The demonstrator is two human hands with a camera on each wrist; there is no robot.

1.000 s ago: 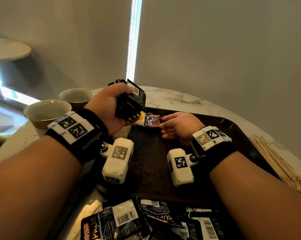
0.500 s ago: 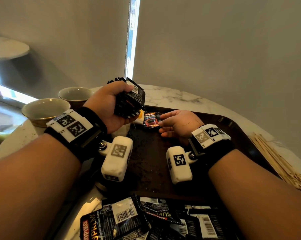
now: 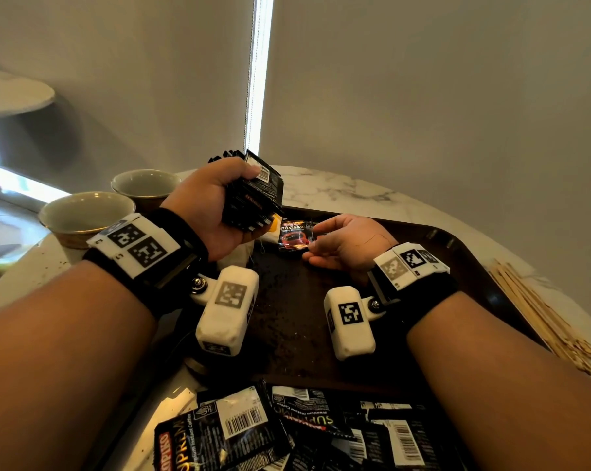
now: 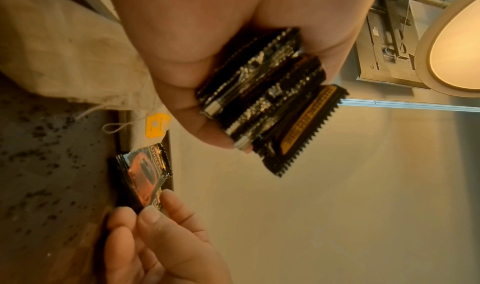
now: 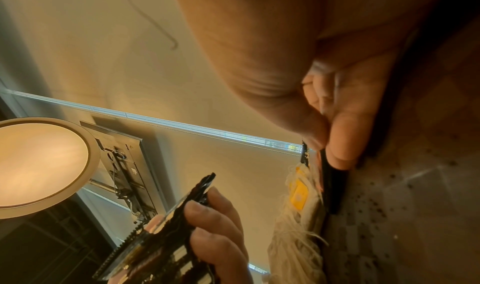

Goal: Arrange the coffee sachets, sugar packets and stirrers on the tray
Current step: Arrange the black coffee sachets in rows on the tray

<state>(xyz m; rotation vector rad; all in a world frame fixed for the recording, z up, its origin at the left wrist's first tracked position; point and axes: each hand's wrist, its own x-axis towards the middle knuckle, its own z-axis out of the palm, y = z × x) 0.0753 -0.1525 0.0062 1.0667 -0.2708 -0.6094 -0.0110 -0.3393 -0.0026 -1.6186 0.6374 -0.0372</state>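
Tray scene unchanged: left hand grips sachet stack; right hand pinches sachet.

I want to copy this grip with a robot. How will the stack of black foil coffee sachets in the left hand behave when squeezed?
The stack of black foil coffee sachets looks glossy, so sachets probably slide against each other; their edges already fan out unevenly. The left hand wraps it whole, suggesting it is light. Thin foil likely bends rather than resists.
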